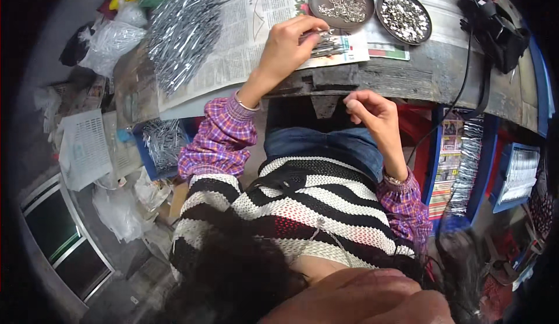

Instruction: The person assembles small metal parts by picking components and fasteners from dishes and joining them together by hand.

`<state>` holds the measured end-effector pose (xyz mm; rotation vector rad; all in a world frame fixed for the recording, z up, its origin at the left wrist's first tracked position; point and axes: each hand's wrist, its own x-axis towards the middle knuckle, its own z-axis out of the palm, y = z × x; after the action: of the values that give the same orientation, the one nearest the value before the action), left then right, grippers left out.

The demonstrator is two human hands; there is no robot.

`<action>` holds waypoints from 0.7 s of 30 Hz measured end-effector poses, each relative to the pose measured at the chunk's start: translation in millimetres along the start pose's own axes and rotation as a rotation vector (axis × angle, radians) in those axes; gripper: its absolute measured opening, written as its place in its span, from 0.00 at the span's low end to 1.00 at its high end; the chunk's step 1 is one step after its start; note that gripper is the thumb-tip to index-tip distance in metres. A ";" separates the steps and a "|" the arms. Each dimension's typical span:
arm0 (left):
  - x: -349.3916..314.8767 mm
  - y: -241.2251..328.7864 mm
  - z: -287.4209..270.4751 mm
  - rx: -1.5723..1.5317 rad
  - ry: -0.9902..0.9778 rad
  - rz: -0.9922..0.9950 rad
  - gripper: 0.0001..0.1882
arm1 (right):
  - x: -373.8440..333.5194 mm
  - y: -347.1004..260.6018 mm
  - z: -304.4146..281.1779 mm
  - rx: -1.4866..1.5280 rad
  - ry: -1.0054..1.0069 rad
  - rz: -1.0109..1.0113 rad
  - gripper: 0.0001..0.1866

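Newspapered bench, metal pieces just beside left hand, right hand curled, grips unclear

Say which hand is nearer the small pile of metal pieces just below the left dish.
Left. The left hand is at the small pile, fingertips over its left end; the right hand is apart from it, toward the lower right.

Cool light falls brightest here on the newspaper, upper centre, and the heaped metal strips at upper left throw back hard glints. The slim pieces by the left hand look soft. Below the bench, shadow thickens. Edges bow toward a blackened rim; at the bottom, dark hair blurs, too close for focus.
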<state>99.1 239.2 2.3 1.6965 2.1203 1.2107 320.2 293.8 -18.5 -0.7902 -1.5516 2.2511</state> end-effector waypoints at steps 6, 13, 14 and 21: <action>-2.4 -0.6 -3.1 0.182 -0.106 0.013 0.24 | 2.0 2.9 -8.6 0.013 0.008 0.036 0.05; -19.3 -12.1 -3.1 0.320 -0.169 0.073 0.29 | 5.9 4.1 -0.9 -0.160 -0.047 -0.010 0.05; -22.8 -12.5 -2.6 0.335 -0.183 0.071 0.28 | 5.7 5.0 0.3 -0.159 -0.086 -0.016 0.05; -17.9 -8.2 6.3 0.309 -0.168 0.143 0.26 | -2.0 2.4 -3.6 -0.280 0.062 -0.052 0.04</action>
<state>102.8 226.4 -13.4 2.0264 2.2030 0.7659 324.1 294.6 -21.2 -0.8721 -1.8589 1.9788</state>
